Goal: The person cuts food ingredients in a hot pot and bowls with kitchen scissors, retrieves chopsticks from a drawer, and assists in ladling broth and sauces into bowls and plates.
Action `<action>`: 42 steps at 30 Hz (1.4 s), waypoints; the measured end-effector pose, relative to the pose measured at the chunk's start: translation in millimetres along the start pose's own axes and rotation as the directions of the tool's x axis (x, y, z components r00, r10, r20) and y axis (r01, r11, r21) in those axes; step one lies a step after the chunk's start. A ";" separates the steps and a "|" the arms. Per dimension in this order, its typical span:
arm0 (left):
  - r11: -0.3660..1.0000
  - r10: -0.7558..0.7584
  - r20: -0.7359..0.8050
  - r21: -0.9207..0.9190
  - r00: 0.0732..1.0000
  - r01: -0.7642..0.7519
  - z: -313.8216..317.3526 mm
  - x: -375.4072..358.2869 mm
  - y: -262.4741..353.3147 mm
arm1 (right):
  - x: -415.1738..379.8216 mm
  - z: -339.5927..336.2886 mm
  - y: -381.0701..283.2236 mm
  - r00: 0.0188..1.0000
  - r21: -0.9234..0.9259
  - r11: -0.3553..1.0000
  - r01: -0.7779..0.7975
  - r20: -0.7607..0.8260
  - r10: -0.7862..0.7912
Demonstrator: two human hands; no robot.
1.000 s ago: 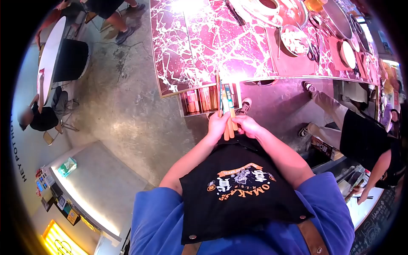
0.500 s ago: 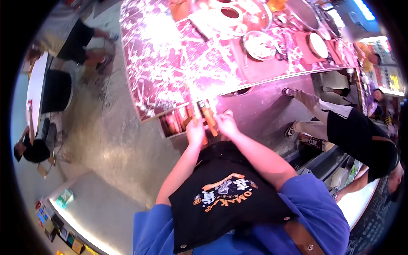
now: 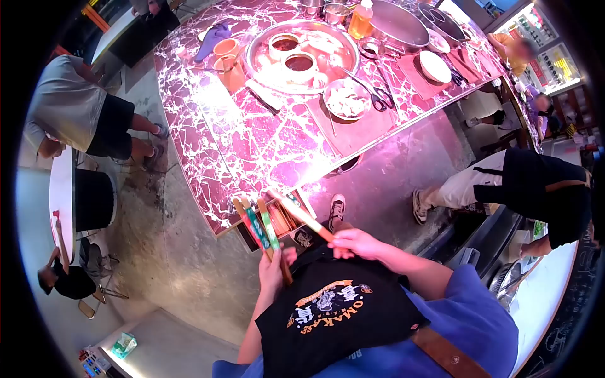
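Observation:
My left hand (image 3: pixel 271 272) is closed around several long wooden sticks with green printed bands (image 3: pixel 257 228), their tips fanned upward. In my right hand (image 3: pixel 358 244) is a long pale stick with a brown wooden end (image 3: pixel 302 217), slanting up to the left. Whether these are chopsticks in sleeves I cannot make out. Just beyond both hands, an open drawer (image 3: pixel 305 203) under the table corner holds several narrow brownish pieces, partly hidden behind the sticks.
The red marbled table (image 3: pixel 233 148) carries a large round pot (image 3: pixel 252 72), a bowl of pale food (image 3: pixel 346 99), scissors (image 3: pixel 380 99) and a bottle (image 3: pixel 360 19). A person in dark clothes (image 3: pixel 545 183) stands at a counter on the right. Another person (image 3: pixel 75 94) is at far left.
Both hands have come back from the drawer and moved apart, with the sticks now raised and in plain sight. My view has tilted up, showing more of the table. The person at left stands more upright.

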State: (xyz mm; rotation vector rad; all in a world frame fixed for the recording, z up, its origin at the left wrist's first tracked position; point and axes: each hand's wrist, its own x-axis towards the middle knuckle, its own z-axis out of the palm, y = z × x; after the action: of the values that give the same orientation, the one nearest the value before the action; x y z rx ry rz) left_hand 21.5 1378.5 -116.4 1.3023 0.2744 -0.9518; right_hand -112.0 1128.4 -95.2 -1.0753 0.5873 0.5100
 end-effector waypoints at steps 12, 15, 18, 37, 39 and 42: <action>0.978 0.207 -0.154 0.015 0.966 -0.207 29.3 120.6 74.1 | 111.3 40.3 -52.5 0.988 -0.382 0.915 0.128 -0.027 -0.150; 0.972 0.233 -0.203 0.064 0.951 -0.224 25.9 142.1 88.8 | 106.9 -21.1 -18.1 0.962 -0.357 0.900 0.249 -0.017 -0.273; 0.919 0.325 -0.178 0.293 0.929 -0.266 22.3 167.7 94.0 | 70.2 -66.1 -29.5 0.951 -0.262 0.957 0.126 -0.244 -0.192; 0.501 0.685 -0.340 0.862 0.645 -0.078 192.7 187.3 110.2 | 110.0 -361.8 -266.3 0.803 -0.962 0.223 -0.160 -0.258 -0.538; 0.366 0.707 -0.144 0.912 0.693 -0.183 232.2 214.1 102.1 | 115.8 -368.0 -272.4 0.828 -0.966 0.178 -0.186 -0.251 -0.501; 0.368 0.619 -0.107 0.915 0.778 -0.167 282.6 251.6 102.9 | 119.0 -375.2 -284.8 0.868 -0.963 0.237 -0.125 -0.222 -0.445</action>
State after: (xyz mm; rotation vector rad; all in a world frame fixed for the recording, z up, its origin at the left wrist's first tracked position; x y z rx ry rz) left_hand 157.1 1010.7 -128.2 2.4426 -0.2814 -0.2649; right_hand 87.1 685.9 -119.8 -2.5566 0.5231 0.3888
